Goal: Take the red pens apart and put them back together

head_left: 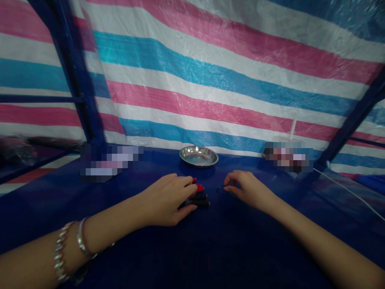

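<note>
My left hand (171,198) lies palm down over several pens, its fingers and thumb closed around the row. Red pen ends (200,188) and black pen ends (201,196) stick out to the right of its fingertips; the rest of the pens is hidden under the palm. To the right, my right hand (245,188) rests low at the tabletop with thumb and index finger pinched at a tiny dark piece, too small to name. Just left of those fingertips a small dark, shiny piece (218,190) lies on the blue table (192,249).
A round metal dish (199,156) stands beyond my hands near the table's back edge. Blurred-out items (111,162) lie at the back left, others (288,156) at the back right, where a white cable (345,188) runs off. Blue frame posts (80,80) and a striped sheet (210,72) rise behind.
</note>
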`<action>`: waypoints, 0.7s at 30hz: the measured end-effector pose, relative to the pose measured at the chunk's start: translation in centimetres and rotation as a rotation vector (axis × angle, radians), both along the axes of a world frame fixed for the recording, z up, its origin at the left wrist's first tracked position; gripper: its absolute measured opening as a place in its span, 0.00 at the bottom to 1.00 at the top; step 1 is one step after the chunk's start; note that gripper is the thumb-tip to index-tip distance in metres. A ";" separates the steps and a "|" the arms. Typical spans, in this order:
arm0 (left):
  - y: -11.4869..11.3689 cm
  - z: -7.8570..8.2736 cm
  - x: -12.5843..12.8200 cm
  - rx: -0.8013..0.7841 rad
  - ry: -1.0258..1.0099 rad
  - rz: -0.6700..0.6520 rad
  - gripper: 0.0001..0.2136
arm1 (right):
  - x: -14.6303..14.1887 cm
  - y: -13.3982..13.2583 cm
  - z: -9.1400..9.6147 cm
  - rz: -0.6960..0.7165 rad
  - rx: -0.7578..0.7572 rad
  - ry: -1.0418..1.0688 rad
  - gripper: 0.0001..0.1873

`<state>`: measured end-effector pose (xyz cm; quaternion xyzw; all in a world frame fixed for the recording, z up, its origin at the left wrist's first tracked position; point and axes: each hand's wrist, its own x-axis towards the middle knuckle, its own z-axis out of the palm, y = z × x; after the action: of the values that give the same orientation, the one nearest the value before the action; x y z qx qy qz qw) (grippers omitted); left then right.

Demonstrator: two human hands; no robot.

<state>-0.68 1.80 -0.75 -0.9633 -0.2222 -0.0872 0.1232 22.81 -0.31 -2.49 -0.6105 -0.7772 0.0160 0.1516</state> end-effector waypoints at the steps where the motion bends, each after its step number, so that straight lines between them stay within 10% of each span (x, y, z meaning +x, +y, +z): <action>1: 0.0 0.1 0.0 -0.009 0.004 -0.014 0.09 | 0.0 0.0 0.0 0.000 0.002 0.004 0.06; 21: -0.2 0.6 -0.2 0.013 0.073 -0.065 0.05 | 0.0 0.5 0.2 0.026 0.100 0.162 0.06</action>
<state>-0.91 1.65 -0.13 -0.9717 -0.1857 -0.0576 0.1345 22.79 0.15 -2.31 -0.5887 -0.7700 0.0283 0.2442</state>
